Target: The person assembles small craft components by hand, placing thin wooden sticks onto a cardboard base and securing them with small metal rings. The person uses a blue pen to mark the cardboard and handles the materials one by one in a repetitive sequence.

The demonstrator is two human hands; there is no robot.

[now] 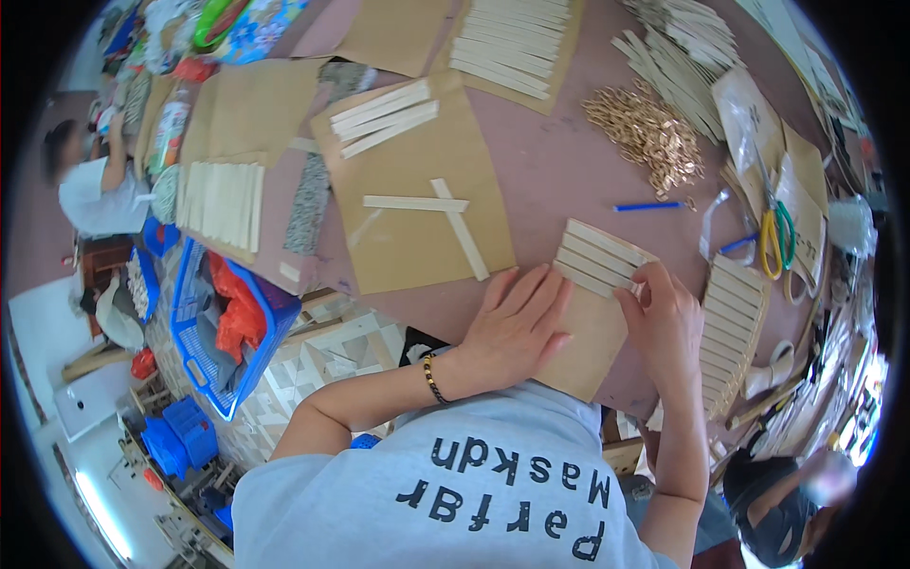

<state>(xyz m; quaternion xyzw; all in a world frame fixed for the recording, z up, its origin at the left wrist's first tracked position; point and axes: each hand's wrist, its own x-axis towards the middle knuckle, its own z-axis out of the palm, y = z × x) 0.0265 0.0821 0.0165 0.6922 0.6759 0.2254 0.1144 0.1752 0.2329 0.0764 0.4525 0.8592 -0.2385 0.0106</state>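
Note:
A brown cardboard sheet [590, 346] lies at the table's near edge in front of me, with a row of cream strips [603, 254] across its far part. My left hand [521, 322] rests flat on its left side, fingers stretched out and fingertips by the strips' left ends. At the right end of the nearest strip, the thumb and fingers of my right hand [661, 318] are pinched together on it. To the left, a larger cardboard sheet [427, 261] carries two crossed loose strips [417, 203] and several more strips [384, 116] farther back.
Gold metal rings [649, 133] lie heaped at the back right, near a blue pen [648, 207] and scissors [773, 242]. A strip-covered board [732, 327] lies right of my right hand. A blue basket [213, 346] stands left of the table. Other people are at both sides.

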